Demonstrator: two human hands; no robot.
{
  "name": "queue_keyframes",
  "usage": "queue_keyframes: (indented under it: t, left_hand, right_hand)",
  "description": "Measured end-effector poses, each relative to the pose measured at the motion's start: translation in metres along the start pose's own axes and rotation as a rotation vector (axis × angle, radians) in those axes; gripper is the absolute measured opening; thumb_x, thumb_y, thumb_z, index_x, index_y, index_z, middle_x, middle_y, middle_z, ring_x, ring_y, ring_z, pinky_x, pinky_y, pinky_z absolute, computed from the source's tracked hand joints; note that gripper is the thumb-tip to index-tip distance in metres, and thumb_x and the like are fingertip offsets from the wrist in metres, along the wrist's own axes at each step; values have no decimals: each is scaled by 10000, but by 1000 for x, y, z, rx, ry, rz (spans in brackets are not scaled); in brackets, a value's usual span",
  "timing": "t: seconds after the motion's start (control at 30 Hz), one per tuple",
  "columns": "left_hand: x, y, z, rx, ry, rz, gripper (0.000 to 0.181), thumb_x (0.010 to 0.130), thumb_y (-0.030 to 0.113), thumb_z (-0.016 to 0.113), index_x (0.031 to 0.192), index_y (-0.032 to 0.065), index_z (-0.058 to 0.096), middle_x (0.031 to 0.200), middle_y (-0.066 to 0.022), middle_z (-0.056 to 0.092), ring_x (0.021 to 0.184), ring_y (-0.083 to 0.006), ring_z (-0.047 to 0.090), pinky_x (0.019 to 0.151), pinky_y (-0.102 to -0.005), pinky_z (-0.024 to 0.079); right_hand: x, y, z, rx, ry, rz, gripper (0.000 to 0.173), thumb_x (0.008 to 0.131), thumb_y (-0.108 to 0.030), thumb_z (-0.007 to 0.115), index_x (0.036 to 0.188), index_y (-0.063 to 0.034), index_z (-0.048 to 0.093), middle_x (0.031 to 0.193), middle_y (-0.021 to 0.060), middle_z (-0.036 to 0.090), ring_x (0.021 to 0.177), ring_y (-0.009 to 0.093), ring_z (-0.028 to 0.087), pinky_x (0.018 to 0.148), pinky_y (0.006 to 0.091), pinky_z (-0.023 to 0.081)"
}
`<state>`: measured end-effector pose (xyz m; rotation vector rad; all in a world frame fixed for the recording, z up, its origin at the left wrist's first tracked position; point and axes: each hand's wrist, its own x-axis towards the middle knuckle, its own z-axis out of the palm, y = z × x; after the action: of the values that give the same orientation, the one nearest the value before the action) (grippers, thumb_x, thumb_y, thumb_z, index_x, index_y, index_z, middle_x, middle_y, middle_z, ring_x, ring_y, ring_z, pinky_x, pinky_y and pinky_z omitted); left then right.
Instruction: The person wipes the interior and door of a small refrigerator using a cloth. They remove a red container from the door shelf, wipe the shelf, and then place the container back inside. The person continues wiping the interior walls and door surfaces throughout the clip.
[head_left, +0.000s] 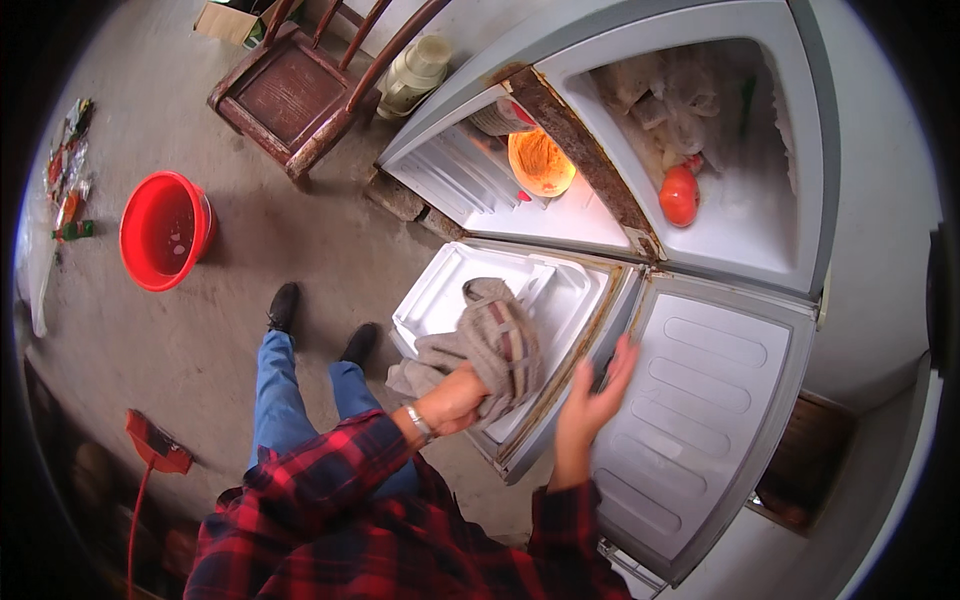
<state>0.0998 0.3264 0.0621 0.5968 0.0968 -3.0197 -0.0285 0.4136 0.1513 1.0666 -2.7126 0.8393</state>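
Observation:
My left hand (454, 397) is closed on a grey-brown striped cloth (502, 337), which hangs over the white inner side of the lower refrigerator door (427, 292). To the right, my right hand (600, 390) is raised with its fingers apart and holds nothing, near the edge between the two open doors. The upper door's ribbed inner panel (690, 420) lies beside it. Inside the lit compartment stands an orange-stained bowl (541, 161). The other compartment holds a red tomato-like item (679, 196) and clear plastic bags (675, 97). A rusty strip (585, 150) divides the compartments.
On the concrete floor at left stands a red plastic basin (157, 232) with liquid in it. A wooden chair (289, 97) and a thermos flask (416, 71) are beside the refrigerator. A red dustpan (156, 444) and scattered plastic packaging (67, 180) lie farther left.

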Motion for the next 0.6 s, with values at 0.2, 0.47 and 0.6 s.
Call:
queue_keyframes:
  t: [0.2, 0.47, 0.6]
  left_hand:
    - [101, 21, 42, 826, 21, -115, 413, 834, 103, 480, 1213, -61, 492, 1118, -119, 596, 983, -201, 592, 845, -280, 469]
    - [178, -26, 27, 1259, 197, 178, 534, 901, 347, 407, 1286, -22, 409, 1246, -221, 520, 1199, -319, 476, 1014, -357, 337]
    - [159, -14, 17, 1257, 97, -109, 600, 918, 453, 402, 1281, -25, 425, 1259, -218, 513, 1175, -283, 487, 1003, -325, 347]
  right_hand:
    - [-69, 18, -15, -210, -259, -49, 718, 796, -88, 565, 1399, 96, 223, 1386, 264, 394, 1309, 381, 348, 1097, 433, 220]
    - [-63, 18, -14, -87, -220, 44, 681, 762, -110, 609, 1363, 56, 337, 1389, 195, 416, 1323, 380, 331, 1084, 456, 224]
    - [-63, 20, -11, -155, -202, 38, 652, 774, -166, 620, 1336, 65, 384, 1356, 205, 455, 1282, 409, 382, 1047, 473, 273]
